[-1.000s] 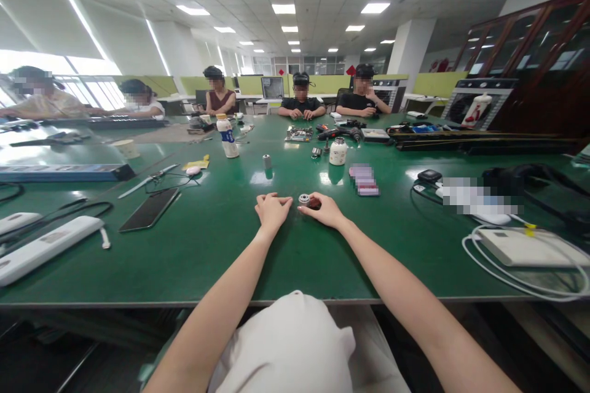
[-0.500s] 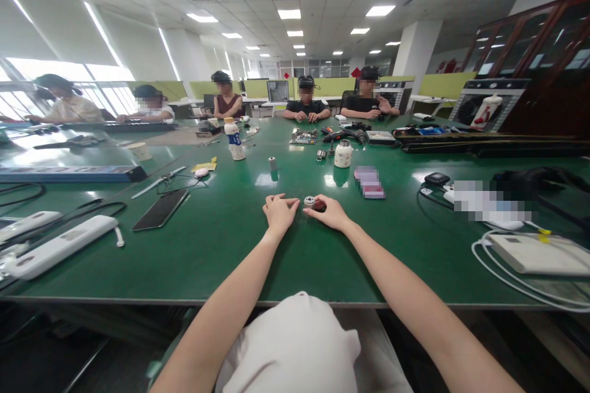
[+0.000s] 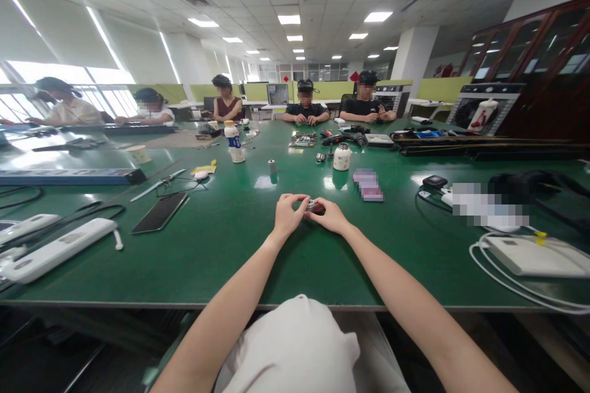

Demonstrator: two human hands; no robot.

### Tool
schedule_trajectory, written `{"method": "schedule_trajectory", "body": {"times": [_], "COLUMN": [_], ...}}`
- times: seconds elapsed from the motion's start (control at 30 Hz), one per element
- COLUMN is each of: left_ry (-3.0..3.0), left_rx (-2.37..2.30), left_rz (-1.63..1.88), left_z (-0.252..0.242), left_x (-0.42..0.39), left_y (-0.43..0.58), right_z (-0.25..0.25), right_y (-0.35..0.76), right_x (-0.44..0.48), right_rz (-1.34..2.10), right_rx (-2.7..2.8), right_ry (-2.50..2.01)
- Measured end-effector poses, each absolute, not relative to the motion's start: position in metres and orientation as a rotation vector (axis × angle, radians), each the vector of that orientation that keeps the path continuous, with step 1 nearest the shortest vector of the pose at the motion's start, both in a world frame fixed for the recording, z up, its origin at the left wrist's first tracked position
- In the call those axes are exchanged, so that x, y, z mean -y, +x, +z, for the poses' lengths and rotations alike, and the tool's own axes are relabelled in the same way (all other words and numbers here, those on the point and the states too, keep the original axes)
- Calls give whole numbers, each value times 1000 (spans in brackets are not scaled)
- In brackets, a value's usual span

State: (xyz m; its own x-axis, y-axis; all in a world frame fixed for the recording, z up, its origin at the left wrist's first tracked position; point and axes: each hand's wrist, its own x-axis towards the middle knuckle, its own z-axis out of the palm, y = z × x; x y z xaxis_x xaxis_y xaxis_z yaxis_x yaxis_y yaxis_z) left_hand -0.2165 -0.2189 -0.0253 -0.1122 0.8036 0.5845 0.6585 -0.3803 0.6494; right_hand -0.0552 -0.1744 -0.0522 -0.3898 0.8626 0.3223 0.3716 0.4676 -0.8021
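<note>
- Holding in the right hand (image 3: 334, 219) a small round metal part (image 3: 311, 204), with thumb and fingers closed on it, on the near side of the white jar (image 3: 342, 158) and slightly to its left; gripping it there a half second ago too.
- Meeting the same part now with the left hand (image 3: 288, 216) as well, fingertips at its left rim; reaching toward it with a narrow gap a half second ago.
- Curling the left fingers inward, compared with the straighter forefinger of before; unable to tell whether clamping with them or only touching.
- Leaving a small gray cylinder (image 3: 271, 166) upright on the green table (image 3: 198, 273), left of the white jar, unchanged from earlier.
- Leaving also a bottle (image 3: 235, 143) upright, farther left of the white jar, and a dark phone (image 3: 160, 214) lying flat, well left of the white jar and nearer, both as before.
- Facing, beyond the white jar and to its right, a person in black (image 3: 356, 106), now with a hand lowered in front of the chest, against raised by the head one second ago.
</note>
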Motion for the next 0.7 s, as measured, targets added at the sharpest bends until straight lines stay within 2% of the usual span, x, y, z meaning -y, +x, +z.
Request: {"method": "schedule_trajectory", "body": {"times": [0.7], "left_ry": [2079], "left_rx": [-1581], "left_rz": [1447], "left_z": [-24], "left_x": [218], "left_y": [-217], "right_z": [-48], "right_y": [-57], "right_x": [179], "right_rz": [827], "right_rx": [1956], "right_ry": [-1020]}}
